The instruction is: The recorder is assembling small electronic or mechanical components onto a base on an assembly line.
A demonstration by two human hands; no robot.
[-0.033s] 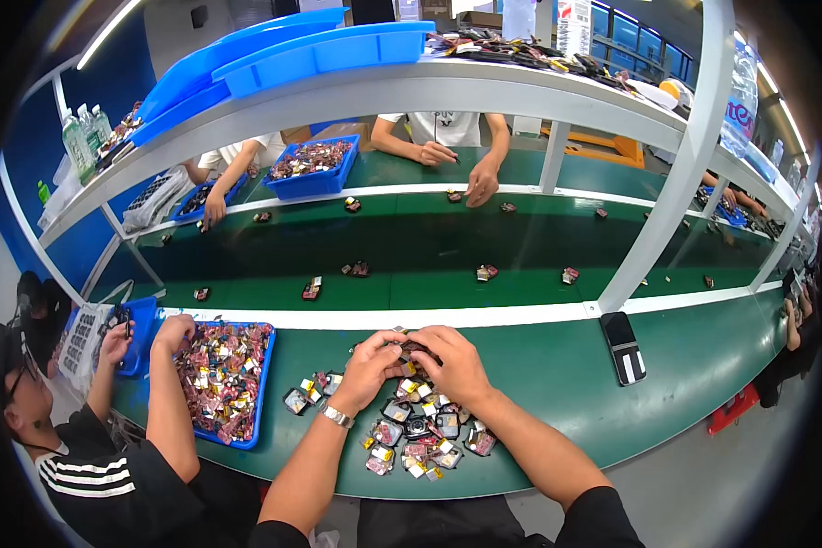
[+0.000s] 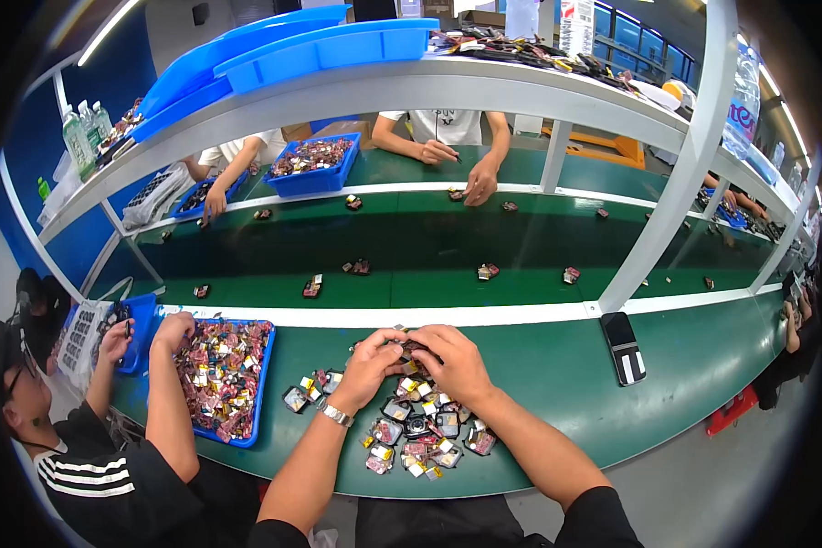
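Two hands meet at the near edge of the green worktable [image 2: 557, 384]: your left hand [image 2: 370, 365] and right hand [image 2: 452, 361] press together, fingers curled around a small dark component [image 2: 409, 347] pinched between them. Just below your wrists lies a scatter of similar small parts [image 2: 420, 429]. To your left, a neighbouring worker's hand [image 2: 173, 331] rests on a blue tray [image 2: 263, 384] of parts. A black phone [image 2: 625, 347] lies well to your right.

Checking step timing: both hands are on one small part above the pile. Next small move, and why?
Probably finish working that part and set it down: the left hand and right hand meet on one small part above the pile of similar parts on the green bench, so neither is free.
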